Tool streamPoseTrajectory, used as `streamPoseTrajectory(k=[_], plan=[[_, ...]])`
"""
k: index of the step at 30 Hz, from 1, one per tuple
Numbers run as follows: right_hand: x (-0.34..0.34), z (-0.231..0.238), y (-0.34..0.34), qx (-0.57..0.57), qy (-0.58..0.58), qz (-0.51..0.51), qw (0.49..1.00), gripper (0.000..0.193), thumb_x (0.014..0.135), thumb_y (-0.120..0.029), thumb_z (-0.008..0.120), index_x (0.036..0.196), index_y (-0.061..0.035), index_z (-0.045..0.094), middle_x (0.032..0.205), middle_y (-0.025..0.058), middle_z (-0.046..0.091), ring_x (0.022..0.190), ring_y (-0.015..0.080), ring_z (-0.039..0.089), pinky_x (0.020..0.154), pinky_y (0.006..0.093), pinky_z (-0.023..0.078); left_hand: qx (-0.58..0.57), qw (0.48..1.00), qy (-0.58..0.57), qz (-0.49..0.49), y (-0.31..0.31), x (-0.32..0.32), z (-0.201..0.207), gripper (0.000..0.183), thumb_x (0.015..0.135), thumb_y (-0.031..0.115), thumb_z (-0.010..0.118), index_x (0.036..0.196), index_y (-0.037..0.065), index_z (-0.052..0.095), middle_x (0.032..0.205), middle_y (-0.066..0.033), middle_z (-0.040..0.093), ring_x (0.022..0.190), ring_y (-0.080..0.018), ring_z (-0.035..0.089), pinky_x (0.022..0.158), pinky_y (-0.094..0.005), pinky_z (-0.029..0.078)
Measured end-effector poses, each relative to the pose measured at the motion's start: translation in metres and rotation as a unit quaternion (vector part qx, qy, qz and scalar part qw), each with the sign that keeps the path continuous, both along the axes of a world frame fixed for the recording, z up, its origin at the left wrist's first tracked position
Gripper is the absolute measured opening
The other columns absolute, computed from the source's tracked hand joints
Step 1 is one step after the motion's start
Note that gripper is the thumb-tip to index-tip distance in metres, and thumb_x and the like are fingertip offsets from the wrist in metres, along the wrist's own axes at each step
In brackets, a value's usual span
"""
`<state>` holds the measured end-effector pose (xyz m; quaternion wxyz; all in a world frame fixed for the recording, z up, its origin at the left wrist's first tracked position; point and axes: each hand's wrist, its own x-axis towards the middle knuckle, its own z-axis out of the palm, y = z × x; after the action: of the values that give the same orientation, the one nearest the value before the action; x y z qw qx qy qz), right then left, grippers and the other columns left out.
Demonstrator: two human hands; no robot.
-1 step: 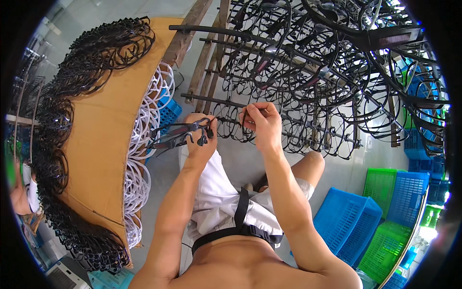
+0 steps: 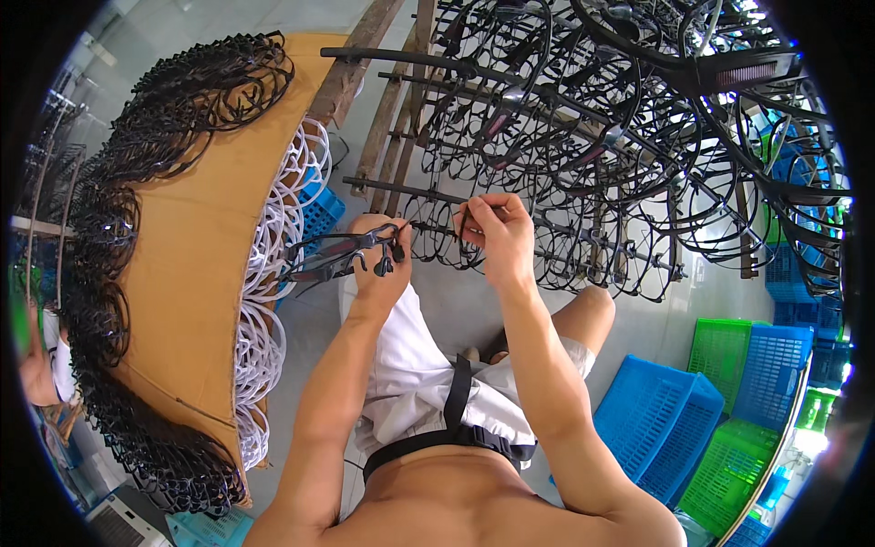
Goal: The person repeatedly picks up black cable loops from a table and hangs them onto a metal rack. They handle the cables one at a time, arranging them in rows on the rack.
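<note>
My left hand [image 2: 381,273] is closed around a small bunch of black plastic looped pieces [image 2: 339,248], with long flat ends to the left and small hooked ends by the fingers. Their exact kind is not plain. Beside it, my right hand [image 2: 499,235] has thumb and fingers pinched together on a thin dark piece [image 2: 462,223], mostly covered by the fingers. Just behind that hand, many similar black loops [image 2: 547,137] hang along dark rods [image 2: 401,190] of a rack. Whether the pinched piece touches a rod cannot be made out.
To my left, a tan cardboard-covered surface [image 2: 196,273] has black loops [image 2: 100,246] piled along its far edge and white loops [image 2: 260,351] along its near edge. Blue baskets [image 2: 638,415] and green baskets [image 2: 729,474] stand at the right. Wooden slats [image 2: 374,146] support the rack.
</note>
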<state>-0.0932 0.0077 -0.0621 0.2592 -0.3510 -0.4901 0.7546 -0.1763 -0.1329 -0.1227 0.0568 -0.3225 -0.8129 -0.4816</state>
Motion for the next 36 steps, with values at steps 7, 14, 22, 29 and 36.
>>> streamPoseTrajectory(k=[7, 14, 22, 29, 36], plan=[[-0.004, 0.002, 0.014, 0.034, -0.008, 0.015, 0.999, 0.045, 0.088, -0.009, 0.061, 0.126, 0.0058, 0.042, 0.097, 0.0155, 0.061, 0.087, 0.0234, 0.063, 0.079, 0.0348, 0.052, -0.016, 1.000, 0.002, -0.013, -0.008, 0.001, 0.012, 0.019, 0.088, 0.017, 0.061, 0.087, -0.002, 0.059, 0.090, -0.0199, 0.061, 0.083, -0.0367, 0.059, 0.070, -0.0395, 0.047], [0.020, 0.046, -0.038, 0.547, 0.043, 0.269, 0.792, 0.046, 0.078, 0.005, 0.060, 0.123, -0.0031, 0.053, 0.125, 0.0164, 0.046, 0.113, 0.0330, 0.048, 0.094, 0.0369, 0.043, -0.089, 0.963, -0.160, -0.200, -0.068, 0.025, 0.062, 0.022, 0.089, 0.020, 0.060, 0.089, -0.002, 0.056, 0.078, -0.0159, 0.061, 0.067, -0.0338, 0.059, 0.059, -0.0399, 0.047], [0.018, 0.064, -0.044, 0.410, 0.080, 0.373, 0.828, 0.027, 0.078, 0.001, 0.061, 0.105, -0.0016, 0.059, 0.124, 0.0178, 0.045, 0.106, 0.0330, 0.049, 0.088, 0.0378, 0.044, 0.085, 0.699, -0.640, -0.307, -0.099, 0.031, 0.114, 0.015, 0.090, 0.013, 0.058, 0.094, -0.001, 0.056, 0.072, -0.0101, 0.061, 0.063, -0.0176, 0.062, 0.053, -0.0285, 0.050], [0.035, 0.078, -0.052, 0.350, -0.040, 0.536, 0.767, 0.053, 0.081, -0.035, 0.072, 0.116, -0.0022, 0.049, 0.105, 0.0148, 0.058, 0.088, 0.0364, 0.059, 0.079, 0.0422, 0.047, 0.020, 0.771, -0.596, -0.226, -0.108, 0.028, 0.123, 0.012, 0.090, 0.004, 0.052, 0.098, -0.004, 0.055, 0.071, -0.0071, 0.059, 0.056, -0.0131, 0.058, 0.044, -0.0230, 0.047], [0.043, 0.049, -0.046, -0.087, -0.071, 0.747, 0.655, 0.042, 0.088, -0.032, 0.067, 0.109, 0.0027, 0.054, 0.081, 0.0057, 0.062, 0.066, 0.0110, 0.059, 0.061, 0.0234, 0.051, 0.179, 0.886, -0.419, -0.079, -0.100, 0.025, 0.118, 0.024, 0.094, 0.012, 0.048, 0.114, -0.002, 0.046, 0.082, -0.0132, 0.061, 0.057, -0.0162, 0.061, 0.047, -0.0250, 0.051]])
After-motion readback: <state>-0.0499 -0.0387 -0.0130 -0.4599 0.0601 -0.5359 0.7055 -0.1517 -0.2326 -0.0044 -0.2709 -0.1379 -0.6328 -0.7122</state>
